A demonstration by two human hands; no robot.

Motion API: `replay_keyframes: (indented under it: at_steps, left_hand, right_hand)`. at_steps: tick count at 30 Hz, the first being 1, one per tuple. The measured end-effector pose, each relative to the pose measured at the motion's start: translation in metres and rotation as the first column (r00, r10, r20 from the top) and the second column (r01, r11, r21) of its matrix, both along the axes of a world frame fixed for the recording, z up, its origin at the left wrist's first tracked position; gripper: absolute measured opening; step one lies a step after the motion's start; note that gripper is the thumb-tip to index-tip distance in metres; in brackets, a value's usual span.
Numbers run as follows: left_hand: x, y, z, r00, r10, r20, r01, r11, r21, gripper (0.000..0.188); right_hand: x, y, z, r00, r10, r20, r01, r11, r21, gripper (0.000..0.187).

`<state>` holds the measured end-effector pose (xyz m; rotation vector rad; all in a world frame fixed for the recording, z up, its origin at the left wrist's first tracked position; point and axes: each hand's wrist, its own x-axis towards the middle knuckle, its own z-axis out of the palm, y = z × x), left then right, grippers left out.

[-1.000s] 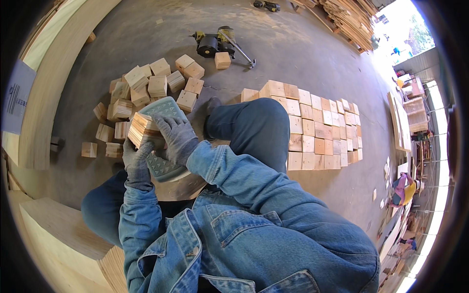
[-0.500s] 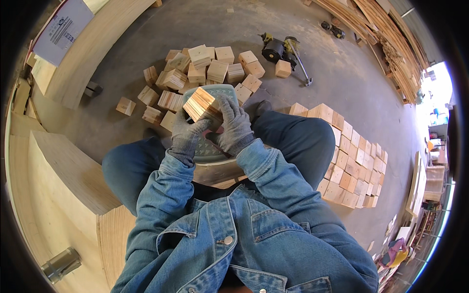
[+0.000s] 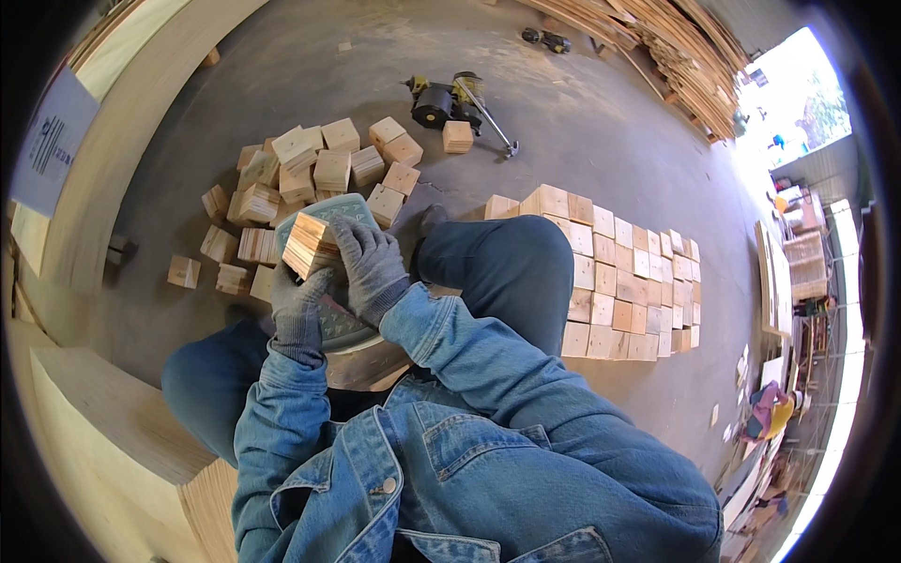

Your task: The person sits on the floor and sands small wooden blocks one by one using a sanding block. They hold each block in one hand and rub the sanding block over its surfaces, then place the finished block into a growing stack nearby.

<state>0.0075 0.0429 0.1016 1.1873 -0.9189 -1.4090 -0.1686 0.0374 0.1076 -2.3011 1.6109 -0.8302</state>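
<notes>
A layered wooden block is between my two grey-gloved hands, tilted, with its striped side showing. My left hand grips it from below and the near side. On its right side lie the closed fingers of my right hand. Under the hands, between my knees, is a grey-green plastic stool with a textured top. Just beyond it a loose heap of similar wooden blocks covers the floor. My palms and the block's underside are hidden.
Right of my knee stand neat rows of blocks. A black-and-yellow power tool with a metal bar lies beyond the heap, beside a lone block. Large wooden panels border my left. Stacked planks lie at the far right.
The view has swung to the right, so the heap, stool and hands appear further left. Both hands still hold the block, its striped side still showing.
</notes>
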Motion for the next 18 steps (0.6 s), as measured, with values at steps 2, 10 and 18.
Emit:
replay_keyframes:
  at_steps: [2,10,18]
  left_hand:
    - [0.003,-0.002,0.002,0.998,-0.056,-0.035,0.054,0.997,-0.048,0.070]
    - [0.024,-0.003,0.017,0.971,0.191,-0.146,-0.196,0.980,-0.023,0.054]
    - [0.091,-0.022,0.018,0.863,0.304,-0.404,-0.326,0.945,0.015,0.025]
  right_hand:
    - [-0.003,0.001,0.010,0.999,-0.001,0.042,0.002,0.999,-0.038,0.112]
    - [-0.041,-0.028,0.055,0.964,-0.222,0.145,0.259,0.907,-0.331,0.112]
    - [-0.206,-0.042,0.121,0.807,-0.418,0.417,0.574,0.721,-0.389,0.072]
